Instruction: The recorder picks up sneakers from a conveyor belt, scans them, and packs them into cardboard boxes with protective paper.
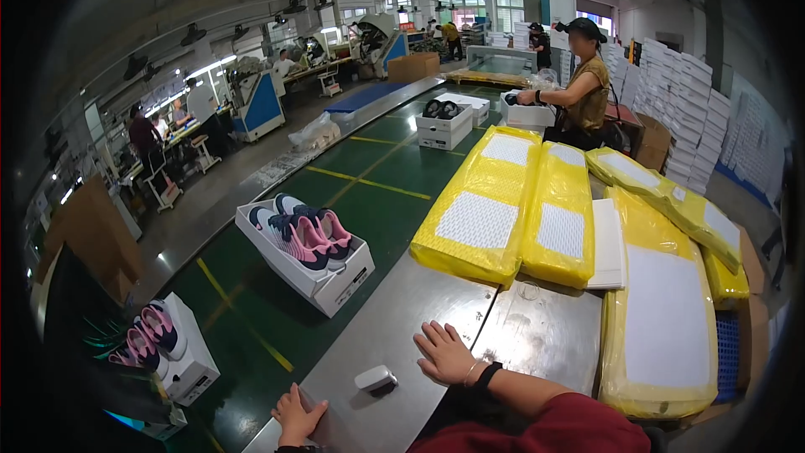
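My right hand (444, 355) lies flat on the metal tabletop (407, 306), fingers spread, with nothing in it. At the table's edge beside the green conveyor belt, my left hand (297, 416) rests with its thumb apart from the fingers, holding nothing. A small white object with rounded edges (375, 377) sits on the metal between my hands, touched by neither. Beyond my left hand, an open white shoebox (337, 285) stands on the belt with navy and pink sneakers (306, 235) in it.
Another box (194, 361) with similar sneakers stands at left on the green conveyor (381, 176). Yellow-wrapped packs of white sheets (478, 218) cover the right side. Farther along, a co-worker (579, 88) handles an open box (528, 113), near a box of black shoes (444, 130).
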Tool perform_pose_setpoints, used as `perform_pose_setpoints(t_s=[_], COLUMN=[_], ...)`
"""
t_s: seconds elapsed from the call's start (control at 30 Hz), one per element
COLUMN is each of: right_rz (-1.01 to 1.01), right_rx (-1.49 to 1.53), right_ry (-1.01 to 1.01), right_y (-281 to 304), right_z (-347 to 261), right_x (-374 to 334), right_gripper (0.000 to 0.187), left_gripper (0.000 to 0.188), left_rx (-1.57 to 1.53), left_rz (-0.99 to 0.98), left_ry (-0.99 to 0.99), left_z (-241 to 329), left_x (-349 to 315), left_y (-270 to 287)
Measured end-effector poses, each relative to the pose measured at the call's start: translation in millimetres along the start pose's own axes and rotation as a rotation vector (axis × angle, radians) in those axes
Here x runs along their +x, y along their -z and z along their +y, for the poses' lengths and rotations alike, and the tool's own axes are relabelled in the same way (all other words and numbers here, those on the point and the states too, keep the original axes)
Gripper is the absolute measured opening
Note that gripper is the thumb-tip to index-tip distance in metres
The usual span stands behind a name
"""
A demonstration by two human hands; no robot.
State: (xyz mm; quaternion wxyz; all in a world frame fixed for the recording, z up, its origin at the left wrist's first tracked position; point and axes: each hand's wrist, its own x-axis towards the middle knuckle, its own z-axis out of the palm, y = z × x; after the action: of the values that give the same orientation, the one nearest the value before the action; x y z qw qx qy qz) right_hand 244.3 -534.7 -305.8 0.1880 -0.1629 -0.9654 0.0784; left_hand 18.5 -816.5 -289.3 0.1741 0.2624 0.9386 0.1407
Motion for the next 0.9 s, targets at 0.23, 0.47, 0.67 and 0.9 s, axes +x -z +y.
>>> perform_pose_setpoints(t_s=[0.23, 0.47, 0.67, 0.9], right_rz=[0.022, 0.065, 0.063, 0.039], right_rx=[0.001, -0.007, -0.009, -0.017], right_ry=[-0.020, -0.013, -0.015, -0.014], right_y=[2, -4, -7, -6], right_z=[-10, -15, -23, -27], right_x=[-2, -3, -6, -7], right_gripper=[0.053, 0.052, 0.052, 0.052], left_gripper=[0.093, 0.090, 0.089, 0.091], left_rx=[0.036, 0.029, 0.002, 0.021], left_rz=[0.079, 0.088, 0.093, 0.080], left_ry=[-0.003, 0.017, 0.007, 0.011], left_z=[0, -2, -9, -17], left_x=[-8, -10, -15, -16], left_y=[4, 7, 8, 7])
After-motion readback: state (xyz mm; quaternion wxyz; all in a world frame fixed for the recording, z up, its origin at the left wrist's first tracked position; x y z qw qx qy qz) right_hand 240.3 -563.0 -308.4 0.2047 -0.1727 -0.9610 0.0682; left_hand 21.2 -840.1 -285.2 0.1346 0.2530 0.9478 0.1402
